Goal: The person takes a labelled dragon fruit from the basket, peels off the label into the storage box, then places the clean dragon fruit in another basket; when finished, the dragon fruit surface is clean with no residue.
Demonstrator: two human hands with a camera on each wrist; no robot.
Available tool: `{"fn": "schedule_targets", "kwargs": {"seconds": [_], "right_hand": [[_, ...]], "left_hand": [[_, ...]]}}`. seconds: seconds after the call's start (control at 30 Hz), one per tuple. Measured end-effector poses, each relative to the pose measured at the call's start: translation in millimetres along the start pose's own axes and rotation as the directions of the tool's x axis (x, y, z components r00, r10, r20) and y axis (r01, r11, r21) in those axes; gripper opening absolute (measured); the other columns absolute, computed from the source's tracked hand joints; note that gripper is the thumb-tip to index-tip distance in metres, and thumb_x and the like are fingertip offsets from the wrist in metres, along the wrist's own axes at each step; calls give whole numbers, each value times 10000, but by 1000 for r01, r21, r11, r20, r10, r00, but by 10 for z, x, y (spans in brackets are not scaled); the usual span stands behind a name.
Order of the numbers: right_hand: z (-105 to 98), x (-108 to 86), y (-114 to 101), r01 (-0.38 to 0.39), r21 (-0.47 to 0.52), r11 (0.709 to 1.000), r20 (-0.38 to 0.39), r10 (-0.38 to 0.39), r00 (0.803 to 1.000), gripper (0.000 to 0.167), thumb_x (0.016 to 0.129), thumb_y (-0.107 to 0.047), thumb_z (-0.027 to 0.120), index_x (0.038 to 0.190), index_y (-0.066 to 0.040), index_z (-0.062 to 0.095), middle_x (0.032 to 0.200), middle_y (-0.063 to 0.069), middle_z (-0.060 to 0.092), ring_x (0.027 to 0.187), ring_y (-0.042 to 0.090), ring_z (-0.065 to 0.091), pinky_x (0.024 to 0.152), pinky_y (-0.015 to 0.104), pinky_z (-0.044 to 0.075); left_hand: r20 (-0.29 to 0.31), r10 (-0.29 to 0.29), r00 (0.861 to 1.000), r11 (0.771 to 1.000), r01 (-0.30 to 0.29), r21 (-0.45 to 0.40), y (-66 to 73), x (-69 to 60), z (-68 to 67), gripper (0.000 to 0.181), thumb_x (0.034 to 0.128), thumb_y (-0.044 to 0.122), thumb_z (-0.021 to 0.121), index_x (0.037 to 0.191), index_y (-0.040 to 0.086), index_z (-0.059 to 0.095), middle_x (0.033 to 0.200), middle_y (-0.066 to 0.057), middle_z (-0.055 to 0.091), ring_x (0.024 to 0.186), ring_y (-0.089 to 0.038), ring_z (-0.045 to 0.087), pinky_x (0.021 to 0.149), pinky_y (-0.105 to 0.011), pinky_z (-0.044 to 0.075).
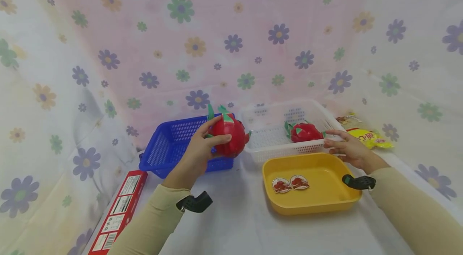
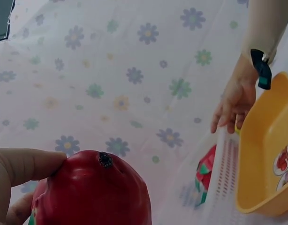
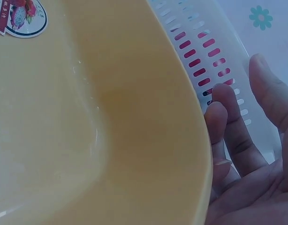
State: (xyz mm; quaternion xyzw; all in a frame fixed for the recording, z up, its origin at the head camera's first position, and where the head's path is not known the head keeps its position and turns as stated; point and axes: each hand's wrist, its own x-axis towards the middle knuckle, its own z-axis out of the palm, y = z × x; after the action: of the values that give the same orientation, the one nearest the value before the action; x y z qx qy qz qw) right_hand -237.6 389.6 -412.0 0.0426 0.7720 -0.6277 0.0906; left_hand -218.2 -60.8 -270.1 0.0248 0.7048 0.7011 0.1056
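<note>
My left hand (image 1: 198, 148) holds a red dragon fruit (image 1: 231, 136) with green leaf tips above the front right of the blue basket (image 1: 153, 154). In the left wrist view, the thumb and fingers lie against the side of this dragon fruit (image 2: 97, 192), and its dark stem end shows. A second dragon fruit (image 1: 306, 132) lies inside the white basket (image 1: 260, 148), by its front wall. My right hand (image 1: 352, 150) is at the basket's front right corner, fingers loosely bent and thumb apart. Whether it touches the rim I cannot tell.
A yellow tray (image 1: 325, 194) with two round stickers (image 1: 299, 182) stands in front of the white basket. A long red box (image 1: 121, 206) lies at the left. Yellow snack packets (image 1: 369, 137) lie right of the white basket. Flowered cloth walls surround the white table.
</note>
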Motion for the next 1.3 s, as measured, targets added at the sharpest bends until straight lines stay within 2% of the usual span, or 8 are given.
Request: {"fn": "schedule_targets", "kwargs": {"seconds": [0.3,0.67,0.83,1.0,1.17,1.3], "right_hand": [[-2,-6,-5,13,18,1000,-8,-13,1000,728,963,-433,587,1540,-174,226,963,-214,694,863,70,632,804,246,514],[5,-12,11,20,64,998,-8,-19,1000,566,966,-398,594,1453,-267,338,967,-198,699,865,95,620,819,238,536],[-13,-17,12,25,52,998,-18,-24,1000,551,976,-390,581,1455,-268,337,950,-211,704,851,79,628,809,239,525],[7,-1,25,15,59,998,-15,-14,1000,550,972,-393,589,1452,-282,344,951,-200,706,850,84,626,808,257,507],[18,11,48,10,80,997,-14,-9,1000,540,973,-376,592,1445,-284,347,949,-178,708,837,97,621,800,251,512],[30,11,52,20,71,997,-21,-19,1000,594,974,-379,589,1481,-241,313,951,-181,706,833,90,626,789,239,523]], "left_hand": [[46,24,999,1000,-25,17,179,410,117,682,836,121,770,1411,364,497,1521,-44,360,1385,-355,385,1017,-535,504],[93,38,995,999,-40,26,273,796,271,697,825,130,779,1417,361,493,1534,-31,376,1383,-354,397,1012,-538,508],[87,47,995,998,-51,36,316,950,405,680,812,143,793,1396,356,518,1534,-23,382,1398,-342,381,1020,-551,498],[105,53,993,998,-58,36,361,1082,534,679,804,123,793,1390,345,531,1528,-19,393,1391,-352,394,998,-560,509],[121,44,992,998,-48,29,409,1165,679,692,811,104,783,1409,324,514,1533,-19,388,1392,-359,395,983,-553,521],[107,52,993,998,-55,28,446,1222,787,687,800,95,787,1396,323,534,1526,-26,406,1385,-364,406,977,-549,527]]}}
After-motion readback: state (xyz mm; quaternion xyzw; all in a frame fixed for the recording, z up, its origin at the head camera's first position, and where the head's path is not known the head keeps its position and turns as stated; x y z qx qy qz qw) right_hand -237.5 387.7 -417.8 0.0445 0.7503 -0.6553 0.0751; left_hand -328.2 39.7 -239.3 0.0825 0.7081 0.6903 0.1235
